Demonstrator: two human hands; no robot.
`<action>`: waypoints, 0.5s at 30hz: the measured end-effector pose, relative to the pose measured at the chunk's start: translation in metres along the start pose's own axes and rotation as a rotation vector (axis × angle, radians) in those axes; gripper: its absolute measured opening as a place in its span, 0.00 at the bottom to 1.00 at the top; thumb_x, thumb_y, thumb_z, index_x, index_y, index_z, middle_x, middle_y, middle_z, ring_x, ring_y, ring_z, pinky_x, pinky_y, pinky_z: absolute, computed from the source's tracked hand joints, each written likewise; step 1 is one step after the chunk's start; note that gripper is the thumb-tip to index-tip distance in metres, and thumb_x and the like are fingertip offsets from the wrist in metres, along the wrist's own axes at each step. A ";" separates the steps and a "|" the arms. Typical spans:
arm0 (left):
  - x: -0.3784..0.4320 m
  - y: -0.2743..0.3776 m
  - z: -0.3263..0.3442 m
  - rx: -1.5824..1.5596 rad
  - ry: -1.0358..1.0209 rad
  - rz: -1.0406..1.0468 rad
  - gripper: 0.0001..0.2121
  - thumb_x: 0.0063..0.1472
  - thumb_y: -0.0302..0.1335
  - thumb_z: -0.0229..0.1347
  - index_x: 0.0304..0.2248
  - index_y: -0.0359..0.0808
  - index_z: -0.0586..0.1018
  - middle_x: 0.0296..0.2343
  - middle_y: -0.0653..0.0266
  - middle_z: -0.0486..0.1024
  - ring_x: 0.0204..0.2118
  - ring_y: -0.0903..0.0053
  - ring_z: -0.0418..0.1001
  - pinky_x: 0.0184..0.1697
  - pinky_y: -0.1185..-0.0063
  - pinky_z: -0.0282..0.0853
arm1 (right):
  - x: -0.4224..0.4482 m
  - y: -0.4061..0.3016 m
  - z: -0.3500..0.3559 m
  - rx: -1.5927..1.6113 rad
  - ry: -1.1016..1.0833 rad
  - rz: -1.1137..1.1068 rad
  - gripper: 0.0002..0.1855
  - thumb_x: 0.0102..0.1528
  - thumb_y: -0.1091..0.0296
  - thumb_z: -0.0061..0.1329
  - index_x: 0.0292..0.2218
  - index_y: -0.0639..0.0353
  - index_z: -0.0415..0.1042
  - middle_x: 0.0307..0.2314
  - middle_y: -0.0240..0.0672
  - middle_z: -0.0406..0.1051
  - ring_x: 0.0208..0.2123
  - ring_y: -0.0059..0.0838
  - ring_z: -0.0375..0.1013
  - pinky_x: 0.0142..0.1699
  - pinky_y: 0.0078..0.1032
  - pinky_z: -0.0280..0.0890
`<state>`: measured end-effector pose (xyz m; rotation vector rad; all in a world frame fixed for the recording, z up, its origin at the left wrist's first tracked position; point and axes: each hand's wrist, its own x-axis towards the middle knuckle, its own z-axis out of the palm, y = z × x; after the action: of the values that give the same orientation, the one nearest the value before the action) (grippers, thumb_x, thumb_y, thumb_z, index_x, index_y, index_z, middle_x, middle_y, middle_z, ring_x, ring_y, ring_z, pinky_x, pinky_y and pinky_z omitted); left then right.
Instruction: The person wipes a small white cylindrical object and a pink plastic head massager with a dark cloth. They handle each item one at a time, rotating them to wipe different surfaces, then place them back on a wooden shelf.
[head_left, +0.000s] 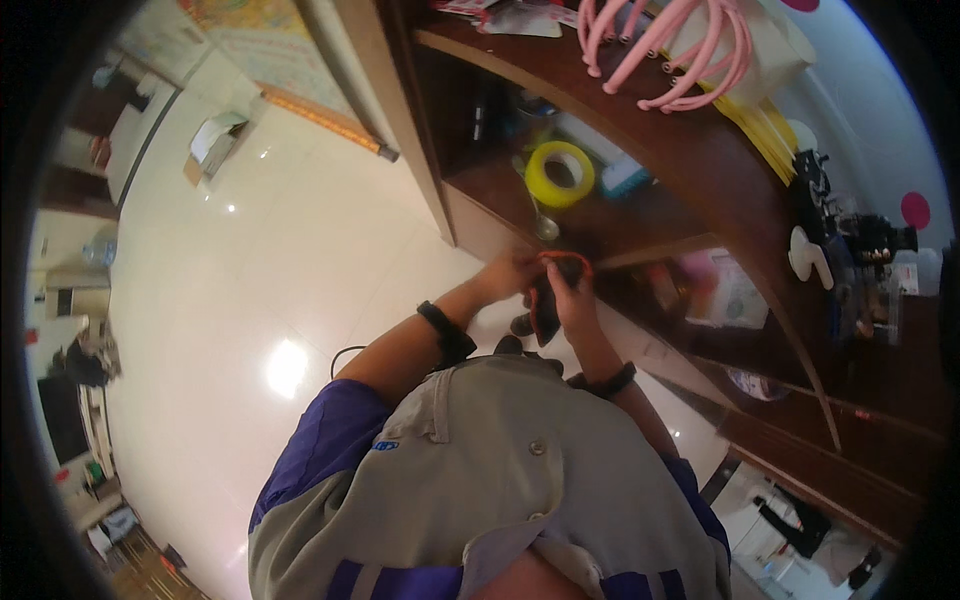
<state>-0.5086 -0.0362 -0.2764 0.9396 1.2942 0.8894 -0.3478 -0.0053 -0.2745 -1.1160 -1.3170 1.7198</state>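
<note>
Between my hands, in front of the dark wooden shelf unit, is a small dark cloth-like item with orange-red edging. My left hand pinches its upper left edge, the fingers blurred. On the other side my right hand grips it, thumb on top. Just beyond the hands, a metal spoon lies on the open shelf beside a roll of yellow tape. A blue-and-white item is right of the tape. The exact kind of the held item cannot be told.
Pink curved rods and yellow packets lie on the unit's top. A white hook-like piece and black gear sit at the right. Lower shelves hold a clear plastic bag. An open cardboard box stands on the pale floor.
</note>
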 end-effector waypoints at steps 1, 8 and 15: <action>0.007 -0.004 -0.005 -0.077 0.023 -0.021 0.14 0.64 0.35 0.48 0.40 0.32 0.75 0.28 0.67 0.75 0.28 0.81 0.73 0.30 0.81 0.69 | 0.010 0.010 -0.003 -0.058 0.094 0.076 0.15 0.56 0.64 0.51 0.41 0.65 0.70 0.36 0.35 0.73 0.39 0.31 0.71 0.46 0.27 0.63; 0.069 -0.012 -0.040 0.406 0.290 0.240 0.17 0.57 0.26 0.47 0.47 0.34 0.72 0.36 0.44 0.73 0.39 0.53 0.73 0.43 0.67 0.69 | 0.051 0.039 0.002 -0.385 0.315 0.078 0.19 0.54 0.61 0.52 0.42 0.65 0.69 0.35 0.37 0.73 0.38 0.34 0.72 0.44 0.29 0.64; 0.109 -0.021 -0.044 0.796 0.017 0.242 0.16 0.54 0.25 0.50 0.43 0.35 0.76 0.36 0.48 0.72 0.41 0.55 0.70 0.44 0.64 0.67 | 0.093 0.076 -0.017 -0.610 0.433 0.342 0.18 0.50 0.62 0.56 0.39 0.63 0.70 0.36 0.36 0.73 0.39 0.30 0.71 0.44 0.26 0.64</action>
<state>-0.5436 0.0591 -0.3382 1.7373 1.6023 0.5452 -0.3704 0.0649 -0.3708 -2.0284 -1.4578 1.1932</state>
